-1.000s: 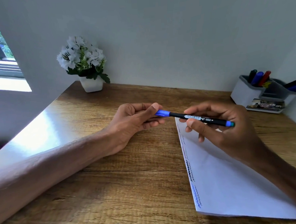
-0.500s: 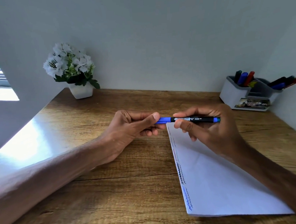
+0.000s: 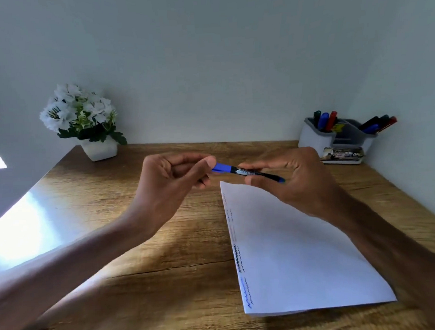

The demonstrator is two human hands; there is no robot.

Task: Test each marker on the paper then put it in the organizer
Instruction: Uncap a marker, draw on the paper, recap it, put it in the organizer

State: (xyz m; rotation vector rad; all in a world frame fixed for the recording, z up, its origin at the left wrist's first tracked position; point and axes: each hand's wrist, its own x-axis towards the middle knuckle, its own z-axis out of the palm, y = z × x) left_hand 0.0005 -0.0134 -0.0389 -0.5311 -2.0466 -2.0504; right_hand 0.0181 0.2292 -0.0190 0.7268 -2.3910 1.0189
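While both hands hover over the desk (image 3: 167, 281) in the head view, the left hand (image 3: 172, 182) pinches the blue cap (image 3: 223, 167) of the marker (image 3: 247, 173) between thumb and curled fingers, and the right hand (image 3: 300, 183) grips the black barrel just beside it. The marker lies nearly level between the two grips, above the far edge of the paper (image 3: 299, 256). Beyond the right grip stands the organizer (image 3: 310, 137), holding other markers (image 3: 331, 119); beyond the left grip, well apart, stands a flower pot (image 3: 99, 150).

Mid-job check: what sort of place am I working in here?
Probably a home study corner: a wooden desk set into a wall corner, a grey organizer holding markers at its back right, a potted white-flowered plant at back left, and test paper in front.
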